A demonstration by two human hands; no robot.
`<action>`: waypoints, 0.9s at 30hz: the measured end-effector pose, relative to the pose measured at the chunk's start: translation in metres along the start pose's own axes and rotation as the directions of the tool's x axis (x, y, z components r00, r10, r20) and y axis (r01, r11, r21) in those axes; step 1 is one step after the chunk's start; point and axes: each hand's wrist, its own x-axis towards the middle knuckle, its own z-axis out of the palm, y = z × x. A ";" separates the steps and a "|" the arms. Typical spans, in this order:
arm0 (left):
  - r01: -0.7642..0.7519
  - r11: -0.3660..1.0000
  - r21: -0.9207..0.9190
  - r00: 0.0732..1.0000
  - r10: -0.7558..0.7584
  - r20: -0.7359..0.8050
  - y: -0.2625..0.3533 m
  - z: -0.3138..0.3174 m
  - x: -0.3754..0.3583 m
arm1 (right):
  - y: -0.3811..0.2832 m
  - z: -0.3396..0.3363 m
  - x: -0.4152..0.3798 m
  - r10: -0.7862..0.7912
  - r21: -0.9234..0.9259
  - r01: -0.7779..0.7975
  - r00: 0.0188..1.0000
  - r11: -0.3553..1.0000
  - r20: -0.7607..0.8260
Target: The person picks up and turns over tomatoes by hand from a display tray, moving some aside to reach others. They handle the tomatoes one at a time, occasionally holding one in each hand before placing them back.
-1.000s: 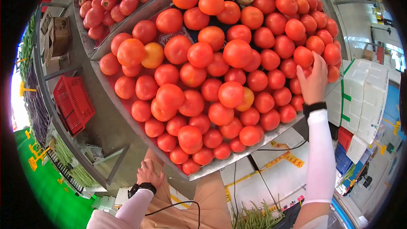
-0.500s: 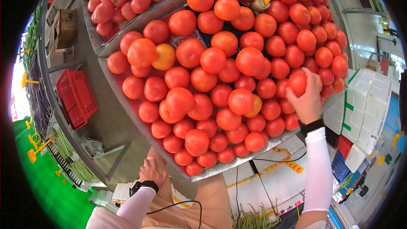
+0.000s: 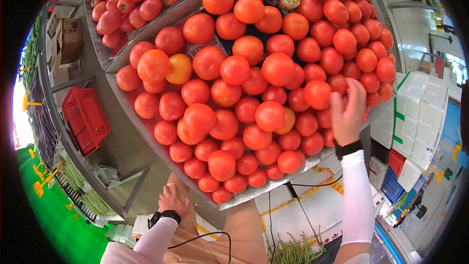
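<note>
A tilted metal-edged bin (image 3: 146, 137) is heaped with red tomatoes (image 3: 226, 92). My right hand (image 3: 349, 112) is over the right part of the heap, fingers stretched and apart, holding nothing. Just left of its thumb, one large tomato (image 3: 317, 94) lies on top of the others. Away from the bin, my left hand (image 3: 174, 200) rests flat on my leg, its fingers spread and holding nothing. A yellow tomato (image 3: 179, 69) lies at the upper left of the heap.
A yellow stick on a round base (image 3: 288, 1) stands among the tomatoes at the back. Another tomato bin (image 3: 100, 49) adjoins at upper left. A red basket (image 3: 86, 120) is on the left, white foam boxes (image 3: 422, 110) on the right, and green beans (image 3: 295, 252) below.
My right hand has let go of the tomato, which now lies on the heap left of the fingers. The fingers have opened. My left hand stays on my leg.
</note>
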 end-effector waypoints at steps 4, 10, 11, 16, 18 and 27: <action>0.005 1.000 -0.008 1.000 -0.005 -0.010 0.001 -0.001 -0.001 | 0.080 -0.009 -0.007 0.141 -0.143 -0.140 0.990 0.980 -0.006; 0.003 1.000 0.003 1.000 -0.003 -0.030 0.001 0.005 -0.001 | 0.098 0.001 -0.010 0.200 -0.092 -0.195 0.978 0.976 0.050; 0.005 1.000 0.006 1.000 -0.004 -0.030 0.001 0.006 -0.001 | 0.099 0.003 -0.010 0.217 -0.087 -0.213 0.975 0.973 0.040; -0.010 1.000 0.005 0.999 0.010 -0.044 0.006 0.001 -0.004 | 0.095 0.010 -0.012 0.269 -0.048 -0.272 0.962 0.961 -0.049; -0.005 1.000 0.020 0.999 0.006 -0.041 0.005 0.004 -0.002 | 0.088 0.007 -0.013 0.271 -0.004 -0.272 0.960 0.962 -0.075; -0.009 1.000 0.026 1.000 0.010 -0.026 0.004 0.007 0.001 | 0.017 -0.032 -0.054 0.206 0.049 -0.205 0.978 0.977 -0.010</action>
